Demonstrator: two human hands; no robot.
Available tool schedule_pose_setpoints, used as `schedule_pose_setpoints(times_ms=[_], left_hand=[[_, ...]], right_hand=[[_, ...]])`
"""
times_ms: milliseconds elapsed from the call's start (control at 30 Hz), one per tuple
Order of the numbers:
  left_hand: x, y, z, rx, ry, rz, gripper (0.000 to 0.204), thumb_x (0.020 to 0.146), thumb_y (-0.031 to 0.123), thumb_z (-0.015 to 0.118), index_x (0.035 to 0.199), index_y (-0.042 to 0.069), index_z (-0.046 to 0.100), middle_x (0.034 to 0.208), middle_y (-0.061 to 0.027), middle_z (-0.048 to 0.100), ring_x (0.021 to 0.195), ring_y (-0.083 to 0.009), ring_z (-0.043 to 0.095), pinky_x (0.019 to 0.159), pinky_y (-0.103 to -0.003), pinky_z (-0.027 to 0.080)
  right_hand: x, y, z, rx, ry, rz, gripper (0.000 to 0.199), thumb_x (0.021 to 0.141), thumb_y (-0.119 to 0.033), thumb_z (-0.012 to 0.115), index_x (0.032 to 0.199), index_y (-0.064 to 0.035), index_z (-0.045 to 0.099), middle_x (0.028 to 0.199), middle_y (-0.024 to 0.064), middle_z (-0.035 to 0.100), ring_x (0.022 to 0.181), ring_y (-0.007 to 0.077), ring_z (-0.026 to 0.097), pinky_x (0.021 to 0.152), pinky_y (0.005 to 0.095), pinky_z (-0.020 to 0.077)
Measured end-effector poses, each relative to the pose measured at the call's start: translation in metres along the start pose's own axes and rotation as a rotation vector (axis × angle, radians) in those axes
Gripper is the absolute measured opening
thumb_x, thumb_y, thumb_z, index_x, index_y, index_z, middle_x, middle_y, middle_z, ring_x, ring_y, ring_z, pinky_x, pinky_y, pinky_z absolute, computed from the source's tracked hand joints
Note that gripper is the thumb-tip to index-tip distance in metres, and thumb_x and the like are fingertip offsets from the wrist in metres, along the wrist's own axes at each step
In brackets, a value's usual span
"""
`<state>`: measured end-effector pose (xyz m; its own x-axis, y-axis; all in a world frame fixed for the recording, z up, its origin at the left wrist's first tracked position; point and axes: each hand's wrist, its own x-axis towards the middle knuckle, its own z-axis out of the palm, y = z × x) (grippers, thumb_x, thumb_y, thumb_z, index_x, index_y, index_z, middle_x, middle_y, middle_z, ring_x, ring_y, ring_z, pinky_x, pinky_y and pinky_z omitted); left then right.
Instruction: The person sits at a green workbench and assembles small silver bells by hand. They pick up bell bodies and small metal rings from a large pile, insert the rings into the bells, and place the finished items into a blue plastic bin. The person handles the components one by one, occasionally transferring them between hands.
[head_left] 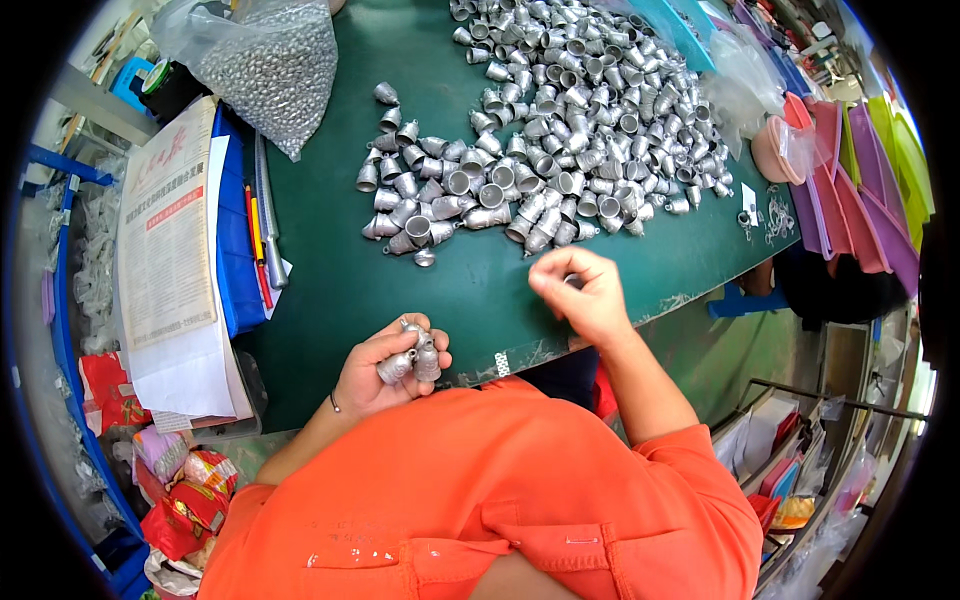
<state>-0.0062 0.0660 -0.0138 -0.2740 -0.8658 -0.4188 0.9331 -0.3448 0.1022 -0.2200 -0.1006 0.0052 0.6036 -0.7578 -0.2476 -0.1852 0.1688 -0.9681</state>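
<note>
My left fingers [442, 340] wrap round a few cups [428, 363] by the near edge of the counter [480, 285], where a light, steady grip should stop them slipping, and my right fingers [590, 263] curl near the pile [570, 150], though I cannot tell whether they pinch anything.

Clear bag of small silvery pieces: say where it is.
In the head view, the clear bag lies at upper left on the green table, beyond the newspaper, left of the heaped metal pieces.
</note>
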Motion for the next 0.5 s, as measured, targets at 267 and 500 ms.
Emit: schedule_pose_setpoints(times_ms=[267,500], left_hand=[[0.011,-0.002,0.009,0.073,-0.050,-0.017,0.017,0.091,0.012,0.044,0.105,0.004,0.047,0.100,-0.0172,0.052,0.091,-0.0263,0.058,0.054,-0.028,0.052],[0.015,-0.003,0.007,0.046,-0.064,-0.068,0.015,0.093,0.011,0.040,0.105,0.006,0.047,0.103,-0.0158,0.054,0.092,-0.0266,0.061,0.060,-0.032,0.055]], right_hand=[[0.021,-0.014,-0.011,-1.028,0.088,-0.565,0.032,0.067,-0.004,0.070,0.097,-0.0060,0.059,0.095,0.0075,0.054,0.078,0.0277,0.058,0.066,0.0375,0.0483],[0.011,-0.007,-0.009,-1.156,-0.020,-0.569,0.025,0.070,-0.013,0.069,0.091,-0.0059,0.058,0.091,0.0068,0.053,0.082,0.0256,0.056,0.067,0.0362,0.0465]])
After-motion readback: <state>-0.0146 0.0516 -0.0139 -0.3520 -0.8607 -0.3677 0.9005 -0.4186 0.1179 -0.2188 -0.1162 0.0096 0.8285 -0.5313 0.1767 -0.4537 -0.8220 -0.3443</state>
